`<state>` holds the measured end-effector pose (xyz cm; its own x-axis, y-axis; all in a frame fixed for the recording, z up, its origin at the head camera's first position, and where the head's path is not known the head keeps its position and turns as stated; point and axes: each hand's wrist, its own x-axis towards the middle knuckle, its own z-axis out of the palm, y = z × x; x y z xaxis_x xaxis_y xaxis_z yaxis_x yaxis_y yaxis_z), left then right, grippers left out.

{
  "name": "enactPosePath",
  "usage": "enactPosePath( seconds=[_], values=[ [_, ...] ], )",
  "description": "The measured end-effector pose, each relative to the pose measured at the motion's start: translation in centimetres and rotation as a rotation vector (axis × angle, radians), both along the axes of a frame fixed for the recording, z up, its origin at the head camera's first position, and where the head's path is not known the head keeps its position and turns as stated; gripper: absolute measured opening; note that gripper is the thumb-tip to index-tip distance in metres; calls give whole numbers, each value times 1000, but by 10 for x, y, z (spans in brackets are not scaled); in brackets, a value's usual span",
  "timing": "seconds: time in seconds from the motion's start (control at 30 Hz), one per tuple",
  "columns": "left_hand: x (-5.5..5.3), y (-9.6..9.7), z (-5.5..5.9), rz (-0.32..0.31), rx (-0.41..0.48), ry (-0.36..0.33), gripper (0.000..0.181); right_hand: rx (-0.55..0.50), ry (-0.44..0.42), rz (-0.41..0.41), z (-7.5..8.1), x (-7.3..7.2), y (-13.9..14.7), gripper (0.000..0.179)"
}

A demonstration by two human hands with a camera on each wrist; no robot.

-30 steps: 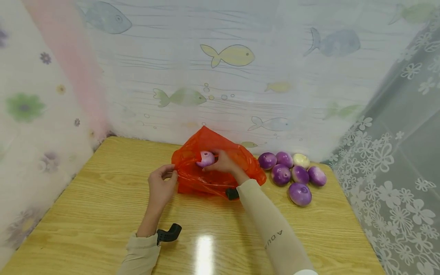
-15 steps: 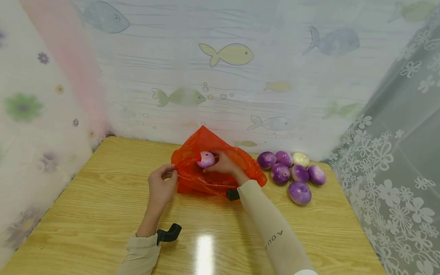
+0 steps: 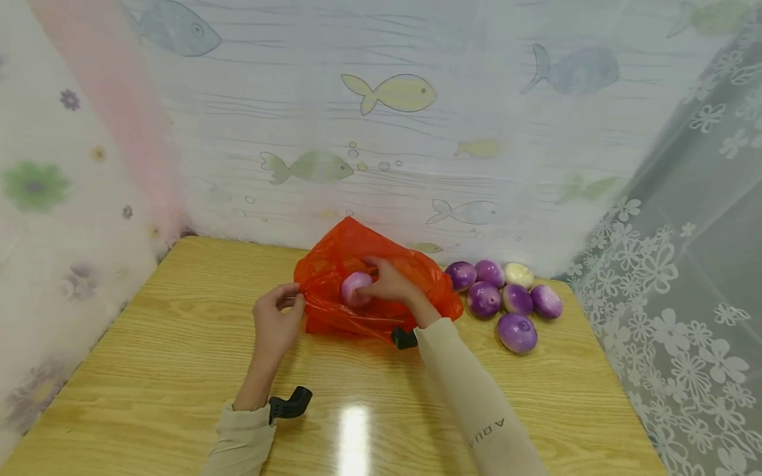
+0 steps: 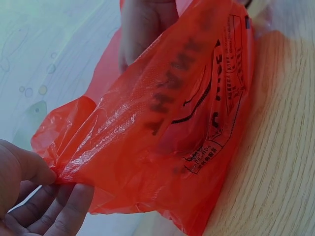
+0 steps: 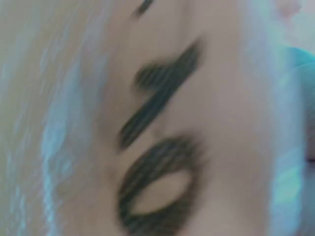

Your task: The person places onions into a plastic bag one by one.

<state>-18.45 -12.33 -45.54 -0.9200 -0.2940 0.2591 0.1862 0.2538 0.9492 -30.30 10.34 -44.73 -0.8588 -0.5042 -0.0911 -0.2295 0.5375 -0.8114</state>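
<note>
onion [image 3: 351,285] in the mouth of a red plastic bag [image 3: 351,239], my right hand [image 3: 394,283] just beside it, fingers spread apart rather than wrapped round it. whether my thumb touches it i cannot tell: the onion is blurred, and the right wrist view shows only smeared lettering. my left hand [image 3: 278,320] is clamped on the left edge of the bag, thumb and fingertips pinching a gathered fold.

that pinch looks like the weak point. if it slips, the left side could flop inward and close the mouth over my other hand; if i pull too hard, the thin plastic could stretch or tear where it bunches. the onion, round and glossy, might roll toward me and out onto the wooden desk [image 3: 196,344] should the low near edge sag. the black wrist mount [image 3: 403,338] on my right arm overlaps that edge in the head view, and could snag the plastic and drag the bag along if the arm is drawn back.

to my right, seven more onions [image 3: 484,299], six purple and one pale, sit close by the bag. a sideways tug might nudge the closest and set it rolling.
</note>
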Motion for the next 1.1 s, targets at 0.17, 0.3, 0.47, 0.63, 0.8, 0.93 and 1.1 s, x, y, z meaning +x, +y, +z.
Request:
enactPosePath(
  seconds=[0.17, 0.3, 0.47, 0.63, 0.8, 0.93, 1.1],
  values=[
    [1, 0, 3, -7, 9, 7, 20, 49, 47, -2, 23, 15, 0, 77],
    [1, 0, 2, -1, 4, 12, 19, 9, 61, 13, 46, 32, 2, 70],
    [0, 0, 0, 2, -7, 3, 19, -100, 78, 56, 73, 57, 11, 60],
    [0, -1, -1, -8, 10, -19, 20, -244, 137, 69, 94, 77, 25, 49],
    [0, -1, -1, -11, 18, -32, 21, -485, 215, -31, 108, 89, 43, 39],
    [0, 0, -1, -11, 17, -37, 21, -719, 329, -178, 115, 96, 62, 31],
    [0, 0, -1, -13, 14, -44, 21, -883, 420, -329, 117, 101, 93, 23]
  ],
)
